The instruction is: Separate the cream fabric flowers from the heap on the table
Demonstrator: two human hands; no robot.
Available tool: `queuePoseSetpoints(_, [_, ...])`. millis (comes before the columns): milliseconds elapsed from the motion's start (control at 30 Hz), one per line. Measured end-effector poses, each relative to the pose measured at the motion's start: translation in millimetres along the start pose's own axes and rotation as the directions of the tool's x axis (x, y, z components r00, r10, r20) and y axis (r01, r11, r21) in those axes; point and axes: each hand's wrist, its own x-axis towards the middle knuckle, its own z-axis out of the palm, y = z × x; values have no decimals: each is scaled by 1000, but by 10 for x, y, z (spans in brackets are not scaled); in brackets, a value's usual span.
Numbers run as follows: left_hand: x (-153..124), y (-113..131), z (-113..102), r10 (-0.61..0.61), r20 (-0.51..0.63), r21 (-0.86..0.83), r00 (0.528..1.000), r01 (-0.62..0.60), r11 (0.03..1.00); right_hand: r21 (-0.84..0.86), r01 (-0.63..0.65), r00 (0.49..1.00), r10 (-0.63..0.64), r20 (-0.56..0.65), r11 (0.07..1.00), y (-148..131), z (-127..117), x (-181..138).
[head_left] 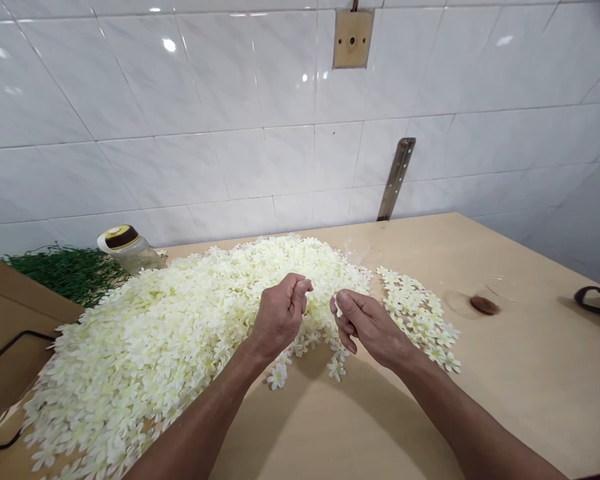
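Both of my hands are raised over the front edge of a large pile of white-yellow artificial flowers (170,333). My left hand (281,310) is closed, its thumb pressed against the curled index finger. A short gap to the right, my right hand (367,325) pinches thumb to forefinger, the other fingers curled. Whatever is in either pinch is too small or hidden to name. A loose flower (277,376) lies below my left hand, and another flower (337,368) below my right. Beyond my right hand is a smaller spread of flowers (415,310).
A clear bottle (140,259) with a brown-yellow lid and tangled green plastic stems (70,270) sit behind the pile. Left is a cardboard box (25,293). To the right are a dark reddish-brown round spot (484,305) and a black strap (597,300). A tiled wall (290,160) stands behind.
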Motion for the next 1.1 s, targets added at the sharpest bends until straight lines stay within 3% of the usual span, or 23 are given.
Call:
queuePoseSetpoints(133, [-4, 2, 13, 89, -13, 156, 996, -86, 984, 16, -37, 999, 37, -8, 999, -6, -5, -22])
queuePoseSetpoints(300, [13, 24, 26, -44, 101, -113, 994, 55, 992, 131, -84, 996, 85, -7, 988, 1, -35, -1])
queuePoseSetpoints(400, [24, 0, 33, -126, 102, -232, 987, 147, 961, 174, -129, 987, 144, -75, 976, -8, -44, 23])
queuePoseSetpoints(533, [33, -45, 37, -86, 38, -242, 996, 93, 966, 241, -150, 969, 192, -159, 959, -25, -35, 52])
queuePoseSetpoints(767, [32, -40, 16, -39, 1, -245, 999, 38, 969, 283, -192, 965, 233, -119, 940, -20, -21, 56])
queuePoseSetpoints(867, [19, -23, -15, -32, -26, -185, 999, 27, 982, 280, -203, 975, 220, -31, 938, -5, -16, 45])
queuePoseSetpoints(1100, [14, 14, -78, 117, -98, 171, 988, -99, 980, 262, -241, 969, 216, 120, 934, 65, 19, 10])
